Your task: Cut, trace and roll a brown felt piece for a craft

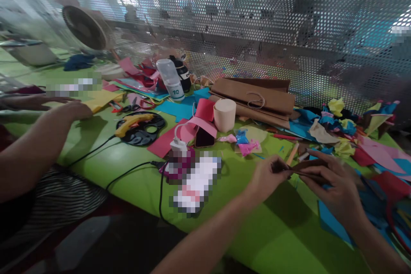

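Observation:
Both my hands are raised over the right part of the green table (253, 231), holding one thin piece of folded brown paper (310, 168) between them. My left hand (269, 175) pinches its left end with thumb and fingertips closed. At the other end, my right hand (334, 186) grips the paper between its thumb and bent fingers. The paper is seen nearly edge-on, so its full shape is hidden. Just behind my hands lie a light orange stick (292, 154) and small paper scraps. Blue paper (332, 220) rests beneath my right forearm.
At left, a co-worker's hand (72, 111) touches yellow paper (104, 99). A yellow glue gun (133, 123) lies on a black palette (144, 137), its cord trailing. A cream roll (224, 115), brown paper stack (253, 98), bottle (170, 81) and blurred phone (197, 186) stand or lie around.

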`<state>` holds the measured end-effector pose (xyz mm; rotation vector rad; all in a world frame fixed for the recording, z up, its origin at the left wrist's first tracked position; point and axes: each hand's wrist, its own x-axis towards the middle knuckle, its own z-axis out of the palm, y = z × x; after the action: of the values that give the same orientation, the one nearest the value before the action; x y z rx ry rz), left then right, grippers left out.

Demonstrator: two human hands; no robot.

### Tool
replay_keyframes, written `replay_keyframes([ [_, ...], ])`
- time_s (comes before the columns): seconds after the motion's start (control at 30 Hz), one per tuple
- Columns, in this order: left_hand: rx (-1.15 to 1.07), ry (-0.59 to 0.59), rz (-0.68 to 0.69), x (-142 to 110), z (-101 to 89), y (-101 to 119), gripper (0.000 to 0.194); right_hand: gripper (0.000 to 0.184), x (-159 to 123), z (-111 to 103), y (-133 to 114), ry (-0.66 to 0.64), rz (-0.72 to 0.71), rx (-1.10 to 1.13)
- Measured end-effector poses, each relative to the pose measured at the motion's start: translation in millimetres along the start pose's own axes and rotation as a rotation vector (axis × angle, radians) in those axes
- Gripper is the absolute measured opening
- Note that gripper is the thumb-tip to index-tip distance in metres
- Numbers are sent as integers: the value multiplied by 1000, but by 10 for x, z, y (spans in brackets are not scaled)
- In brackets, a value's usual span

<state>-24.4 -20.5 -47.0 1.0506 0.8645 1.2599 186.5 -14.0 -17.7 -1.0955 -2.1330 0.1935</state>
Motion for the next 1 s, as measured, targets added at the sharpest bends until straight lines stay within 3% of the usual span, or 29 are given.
replay_keyframes([
  [0.17, -66, -22, -31, 10, -7, -10, 18, 7, -8, 1, -43, 4, 35, 29],
  [0.37, -214, -28, -130, 50, -25, -56, 36, 7, -22, 8, -43, -6, 5, 55],
  [0.57, -273, -160, -247, 40, -35, -69, 58, 8, -13, 16, -92, -7, -29, 20],
  [0.73, -246, -250, -282, 49, -47, -117, 60, 9, -19, 20, -109, -50, -19, 76],
  [1.0, -130, -174, -209, 58, -46, -132, 32, 9, -25, 23, -90, -86, 75, 132],
])
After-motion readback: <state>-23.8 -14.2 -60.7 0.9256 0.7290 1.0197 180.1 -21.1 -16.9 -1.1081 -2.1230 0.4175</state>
